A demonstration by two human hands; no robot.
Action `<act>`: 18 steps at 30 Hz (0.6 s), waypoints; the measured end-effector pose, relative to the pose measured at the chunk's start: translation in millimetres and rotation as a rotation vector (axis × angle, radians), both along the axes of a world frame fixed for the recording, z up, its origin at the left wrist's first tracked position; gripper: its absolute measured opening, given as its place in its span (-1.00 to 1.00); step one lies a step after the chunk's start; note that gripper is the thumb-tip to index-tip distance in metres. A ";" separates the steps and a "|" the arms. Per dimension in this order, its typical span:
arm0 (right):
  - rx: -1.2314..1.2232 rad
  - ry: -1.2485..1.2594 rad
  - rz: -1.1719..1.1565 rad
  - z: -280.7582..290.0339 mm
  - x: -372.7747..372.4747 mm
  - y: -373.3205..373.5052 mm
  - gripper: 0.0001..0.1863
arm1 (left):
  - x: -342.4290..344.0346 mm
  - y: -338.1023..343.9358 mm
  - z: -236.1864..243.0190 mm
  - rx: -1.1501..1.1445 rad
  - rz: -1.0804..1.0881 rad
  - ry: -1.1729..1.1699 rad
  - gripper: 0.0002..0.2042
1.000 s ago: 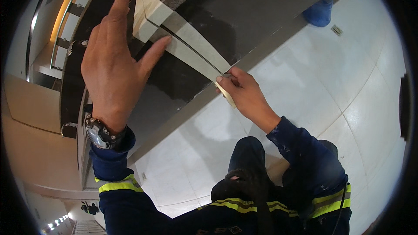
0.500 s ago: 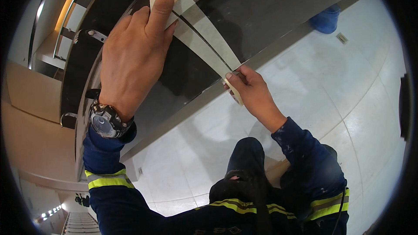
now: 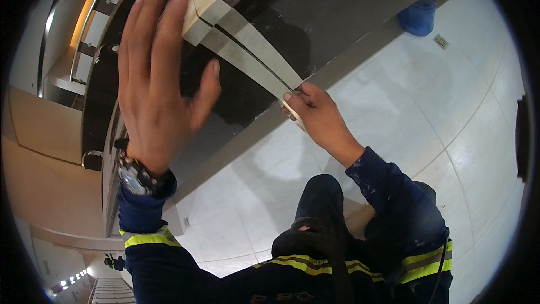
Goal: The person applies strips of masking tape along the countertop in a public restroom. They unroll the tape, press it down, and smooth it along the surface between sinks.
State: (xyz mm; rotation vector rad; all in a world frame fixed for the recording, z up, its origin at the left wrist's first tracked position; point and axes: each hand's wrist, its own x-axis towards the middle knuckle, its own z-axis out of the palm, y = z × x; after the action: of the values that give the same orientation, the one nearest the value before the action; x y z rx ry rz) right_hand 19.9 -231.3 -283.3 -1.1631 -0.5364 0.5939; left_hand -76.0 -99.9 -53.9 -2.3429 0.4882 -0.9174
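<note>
Two strips of cream masking tape (image 3: 242,61) lie along both sides of a thin dark joint in the dark, glossy slab (image 3: 343,17). Over the far left end of the strips, my left hand (image 3: 153,90) is raised with fingers stretched and thumb apart, holding nothing. Its fingertips are beside the tape; I cannot tell whether they touch it. At the slab's near edge, my right hand (image 3: 319,117) pinches the near end of the masking tape between thumb and fingers. A cream length hangs below the edge there, partly hidden by the hand.
A blue bucket (image 3: 419,16) stands on the pale tiled floor (image 3: 405,112) at the far right, near a small floor drain (image 3: 441,41). At left, past the slab, are a railing (image 3: 84,34) and a lower level. My knee (image 3: 319,197) is below the slab's edge.
My left hand has lifted off the tape and shifted left, its pointing finger now joined by the other outstretched fingers. The right hand keeps its pinch, having moved slightly left.
</note>
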 end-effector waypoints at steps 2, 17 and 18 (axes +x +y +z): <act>-0.020 0.021 0.063 7.3 -4.1 3.9 -0.61 | -16.7 -1.8 -8.4 0.003 -0.111 0.128 -0.26; 0.049 0.091 0.038 7.5 -4.0 1.3 -0.69 | -0.3 -1.1 -98.7 0.206 0.298 0.503 0.11; 0.047 0.081 0.021 4.4 -5.6 1.3 -0.70 | 0.3 -1.3 -102.8 0.200 0.288 0.510 0.09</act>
State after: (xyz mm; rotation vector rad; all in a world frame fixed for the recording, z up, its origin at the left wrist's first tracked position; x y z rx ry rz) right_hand 14.3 -230.0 -278.9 -1.0853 -0.4913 0.6403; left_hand -75.7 -101.2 -156.7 -2.3670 0.3998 -0.1257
